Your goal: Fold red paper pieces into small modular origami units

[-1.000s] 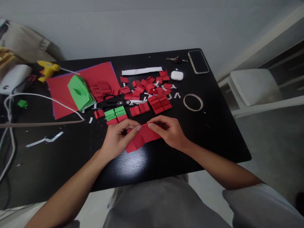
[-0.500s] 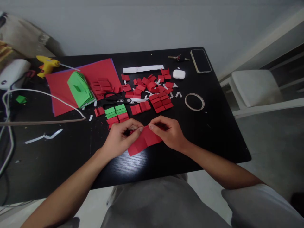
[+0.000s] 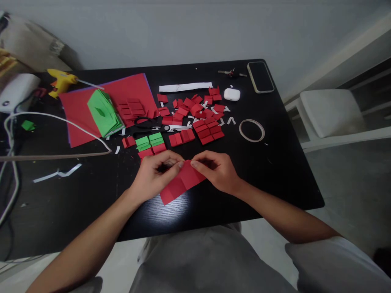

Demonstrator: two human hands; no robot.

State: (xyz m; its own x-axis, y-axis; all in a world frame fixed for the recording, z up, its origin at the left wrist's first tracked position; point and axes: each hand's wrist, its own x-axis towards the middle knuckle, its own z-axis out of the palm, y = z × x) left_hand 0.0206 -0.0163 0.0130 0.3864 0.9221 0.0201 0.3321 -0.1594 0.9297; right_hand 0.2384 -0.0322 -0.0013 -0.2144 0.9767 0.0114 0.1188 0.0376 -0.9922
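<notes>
Between my two hands is a creased sheet of red paper (image 3: 180, 183), held over the near part of the black table. My left hand (image 3: 159, 173) pinches its upper edge between thumb and fingers. A short way to the right, my right hand (image 3: 216, 170) pinches the same edge, thumb toward me. The fingers partly hide the sheet's upper edge and right side. Just beyond my left hand lie folded green paper pieces (image 3: 149, 141) and folded red pieces (image 3: 159, 148). Black-handled scissors (image 3: 172, 127) rest farther back, partly covered by red pieces.
On the black table (image 3: 284, 179) lie a heap of folded red pieces (image 3: 195, 109), a tape ring (image 3: 252, 130), a white earbud case (image 3: 232, 94), a phone (image 3: 260, 76) and keys (image 3: 232, 73). Leftward are green sheets (image 3: 104, 114), a yellow glue gun (image 3: 62, 81) and a white cable (image 3: 61, 118).
The red sheet has shifted slightly left and tilted, its lower left corner now nearer to me. Both hands keep their pinch at nearly the same place. The view has moved slightly.
</notes>
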